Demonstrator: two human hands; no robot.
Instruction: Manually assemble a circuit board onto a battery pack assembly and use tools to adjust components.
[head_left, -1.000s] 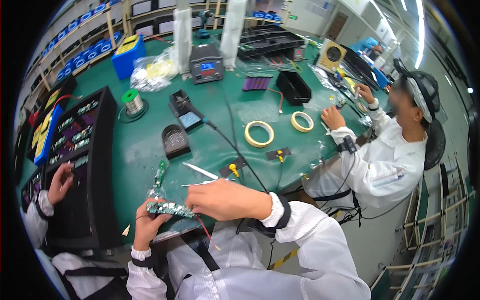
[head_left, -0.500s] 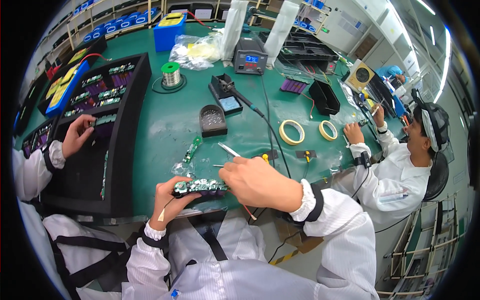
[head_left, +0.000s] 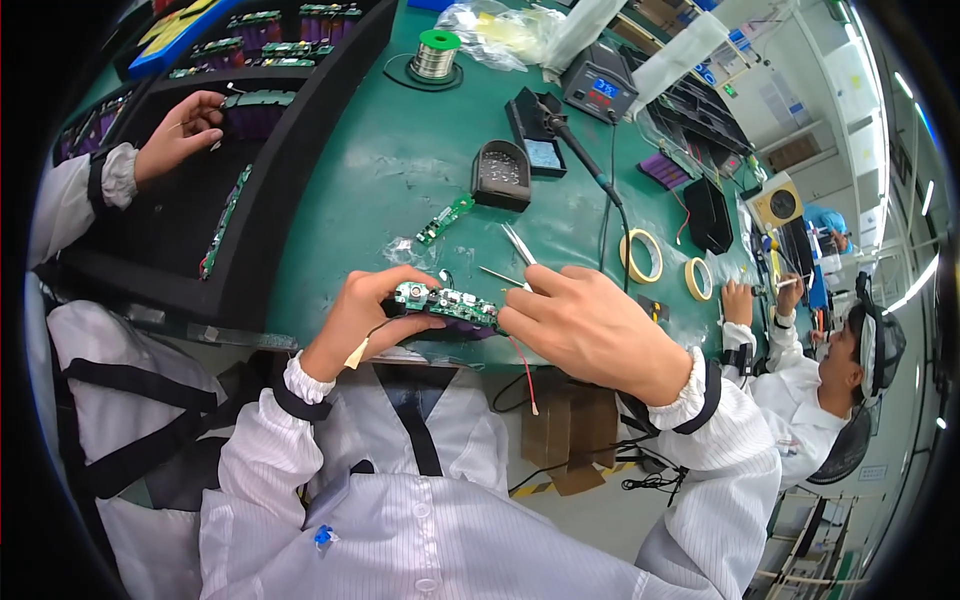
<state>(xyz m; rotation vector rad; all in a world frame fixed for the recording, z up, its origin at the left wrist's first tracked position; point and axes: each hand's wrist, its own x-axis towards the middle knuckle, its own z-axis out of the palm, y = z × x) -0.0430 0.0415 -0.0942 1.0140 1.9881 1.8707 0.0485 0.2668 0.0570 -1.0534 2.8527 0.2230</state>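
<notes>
My left hand (head_left: 365, 312) grips the left end of a long green circuit board (head_left: 448, 303) fixed on a purple battery pack, held at the near edge of the green bench (head_left: 400, 170). My right hand (head_left: 590, 325) closes on the board's right end, where a red wire (head_left: 522, 370) hangs down. Metal tweezers (head_left: 518, 245) lie on the bench just beyond my right hand. A second small green board (head_left: 444, 219) lies further out on the mat.
A soldering iron (head_left: 570, 140) rests in its stand beside a soldering station (head_left: 598, 95), with a solder spool (head_left: 437, 52) and a black tip-cleaner (head_left: 501, 175). Two tape rolls (head_left: 642, 255) lie right. A black parts tray (head_left: 250, 150) fills the left, where another person's hand (head_left: 180, 130) works; a third person (head_left: 820, 390) sits at right.
The view has swung so the bench sits higher and larger. Both my hands stay on the board, drawn to the bench's near edge; the person's hand at left has risen over the tray.
</notes>
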